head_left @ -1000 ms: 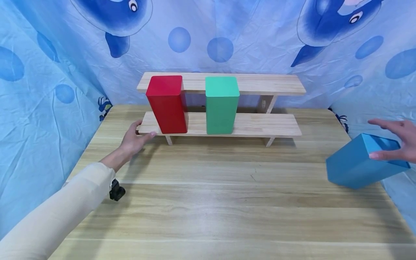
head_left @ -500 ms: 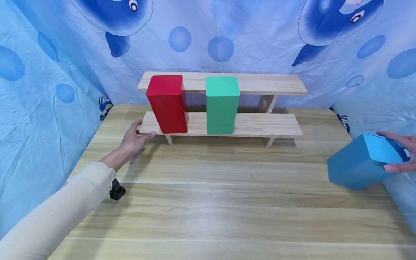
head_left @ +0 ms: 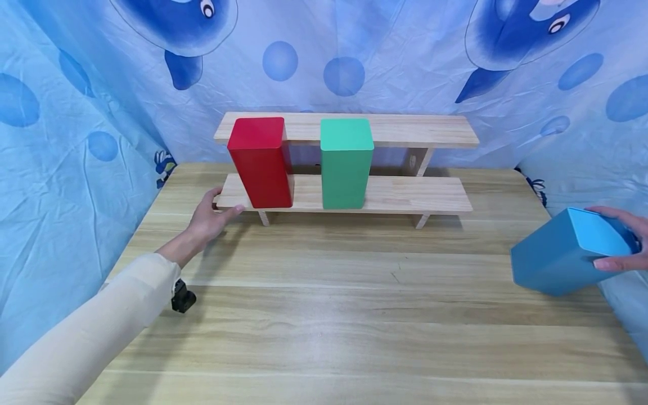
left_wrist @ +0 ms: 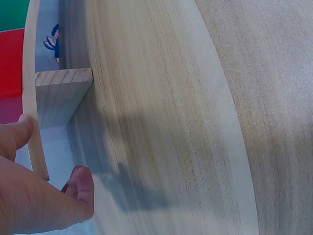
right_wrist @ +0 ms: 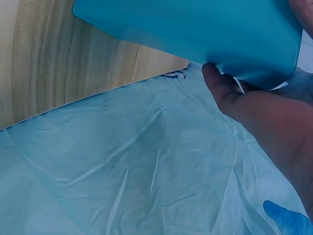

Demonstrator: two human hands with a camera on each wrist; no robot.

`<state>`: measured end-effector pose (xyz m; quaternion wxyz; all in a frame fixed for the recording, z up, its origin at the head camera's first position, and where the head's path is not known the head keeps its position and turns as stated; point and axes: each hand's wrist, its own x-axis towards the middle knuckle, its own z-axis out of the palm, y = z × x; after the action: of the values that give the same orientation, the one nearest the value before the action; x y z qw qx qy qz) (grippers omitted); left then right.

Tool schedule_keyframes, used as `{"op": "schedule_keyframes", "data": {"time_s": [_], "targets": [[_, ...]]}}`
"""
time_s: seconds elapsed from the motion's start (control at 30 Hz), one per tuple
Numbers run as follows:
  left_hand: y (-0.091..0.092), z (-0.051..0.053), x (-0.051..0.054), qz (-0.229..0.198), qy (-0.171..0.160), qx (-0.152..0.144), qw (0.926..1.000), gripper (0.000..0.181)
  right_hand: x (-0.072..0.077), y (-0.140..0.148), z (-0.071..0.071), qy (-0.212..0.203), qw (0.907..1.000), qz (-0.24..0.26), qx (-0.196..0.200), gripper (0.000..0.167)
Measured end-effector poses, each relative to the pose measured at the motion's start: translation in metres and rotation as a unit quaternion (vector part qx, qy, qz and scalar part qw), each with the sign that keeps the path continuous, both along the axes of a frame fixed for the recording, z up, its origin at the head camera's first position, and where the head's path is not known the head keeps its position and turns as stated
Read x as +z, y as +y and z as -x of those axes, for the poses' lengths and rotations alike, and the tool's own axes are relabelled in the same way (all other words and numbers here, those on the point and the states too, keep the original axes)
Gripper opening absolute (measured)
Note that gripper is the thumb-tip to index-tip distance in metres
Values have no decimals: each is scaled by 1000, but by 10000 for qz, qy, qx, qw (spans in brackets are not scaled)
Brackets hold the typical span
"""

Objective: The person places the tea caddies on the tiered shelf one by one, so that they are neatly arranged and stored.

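Note:
My left hand (head_left: pixel 206 220) grips the left end of a low wooden two-tier shelf (head_left: pixel 415 194). In the left wrist view, the thumb (left_wrist: pixel 22 131) lies against the board and curled fingers (left_wrist: pixel 80 188) show past its edge. On the lower tier stand a red box (head_left: pixel 263 174) and, to its right, a green box (head_left: pixel 346 174), both upright. At the far right, my right hand (head_left: pixel 639 262) holds a tilted blue box (head_left: pixel 554 256) by its right end, thumb and fingers on opposite sides. Part of this hand lies outside the head view.
The wooden table (head_left: pixel 324 326) spreads in front of the shelf. Blue curtain fabric (head_left: pixel 395 56) with whale prints hangs behind and at both sides. A small black device (head_left: pixel 183 297) sits at my left wrist. The table's right edge runs beneath the blue box.
My right hand has shifted right and down and closed round the blue box. The box's dark opening, seen a second ago, has given way to a lighter face. The left hand stays put.

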<state>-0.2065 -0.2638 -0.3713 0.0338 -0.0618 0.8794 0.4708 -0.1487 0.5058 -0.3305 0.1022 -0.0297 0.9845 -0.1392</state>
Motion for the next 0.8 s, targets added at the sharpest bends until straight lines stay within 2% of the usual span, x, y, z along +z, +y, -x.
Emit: {"op": "schedule_keyframes", "data": {"time_s": [0.33, 0.8], "targets": [[0, -1, 0, -12, -38, 11, 10000, 83, -7, 0, -3, 156, 9990, 347, -232, 118], [1, -1, 1, 15, -45, 13, 10000, 84, -3, -4, -8, 218, 9987, 205, -420, 119]]}}
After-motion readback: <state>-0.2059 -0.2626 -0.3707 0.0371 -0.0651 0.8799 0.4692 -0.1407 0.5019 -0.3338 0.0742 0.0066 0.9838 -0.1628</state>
